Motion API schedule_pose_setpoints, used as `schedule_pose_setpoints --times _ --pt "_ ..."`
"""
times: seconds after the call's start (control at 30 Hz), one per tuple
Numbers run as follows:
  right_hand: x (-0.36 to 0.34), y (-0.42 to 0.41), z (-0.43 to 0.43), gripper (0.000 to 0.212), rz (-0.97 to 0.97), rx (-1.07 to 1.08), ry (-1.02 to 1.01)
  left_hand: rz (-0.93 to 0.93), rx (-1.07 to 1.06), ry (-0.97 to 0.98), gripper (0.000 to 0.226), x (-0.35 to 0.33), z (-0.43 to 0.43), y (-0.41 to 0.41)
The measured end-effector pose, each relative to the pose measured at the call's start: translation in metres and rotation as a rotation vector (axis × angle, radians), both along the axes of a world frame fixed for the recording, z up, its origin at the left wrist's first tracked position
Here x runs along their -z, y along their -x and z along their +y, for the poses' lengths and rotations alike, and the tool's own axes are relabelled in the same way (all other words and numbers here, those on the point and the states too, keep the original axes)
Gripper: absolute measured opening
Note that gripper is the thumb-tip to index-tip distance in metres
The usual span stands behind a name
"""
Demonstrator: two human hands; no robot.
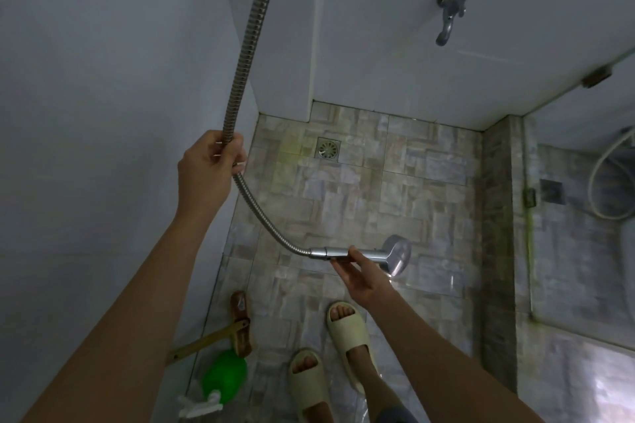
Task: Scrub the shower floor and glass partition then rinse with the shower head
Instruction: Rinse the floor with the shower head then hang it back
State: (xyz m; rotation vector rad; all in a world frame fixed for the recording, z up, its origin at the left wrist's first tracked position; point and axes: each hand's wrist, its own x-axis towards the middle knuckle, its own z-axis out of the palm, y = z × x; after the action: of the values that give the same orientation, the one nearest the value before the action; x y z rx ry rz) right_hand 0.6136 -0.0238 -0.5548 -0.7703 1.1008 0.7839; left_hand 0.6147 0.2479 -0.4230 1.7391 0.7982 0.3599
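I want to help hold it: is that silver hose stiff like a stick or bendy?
Probably bendy: the hose sags in a curve between the left hand and the shower head. Its ribbed metal likely isn't very slippery. The head end would probably swing if the right hand let go.

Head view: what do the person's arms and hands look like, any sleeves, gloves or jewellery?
The left hand and right hand are ungloved, with no ring, watch or bracelet visible. The left arm and right arm are bare to the frame edge; no sleeve shows.
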Motion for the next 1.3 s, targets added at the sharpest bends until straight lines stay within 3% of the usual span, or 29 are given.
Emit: schedule_pose_setpoints --times 0.4,0.83,1.3 --pt "-0.004 0.025 0.083 0.005 -0.035 -0.289 -0.045 0.004 -0.096 -0.145 0.008 -0.019 0.043 0.042" --pt "-0.016 -0.031 0.109 0.010 -0.339 -0.523 0.089 0.001 -0.101 -0.125 0.027 -0.025 0.048 0.048" --pt "-0.031 -0.083 0.138 0.028 -0.681 -0.840 0.229 0.078 -0.090 -0.148 0.012 -0.017 0.046 0.033"
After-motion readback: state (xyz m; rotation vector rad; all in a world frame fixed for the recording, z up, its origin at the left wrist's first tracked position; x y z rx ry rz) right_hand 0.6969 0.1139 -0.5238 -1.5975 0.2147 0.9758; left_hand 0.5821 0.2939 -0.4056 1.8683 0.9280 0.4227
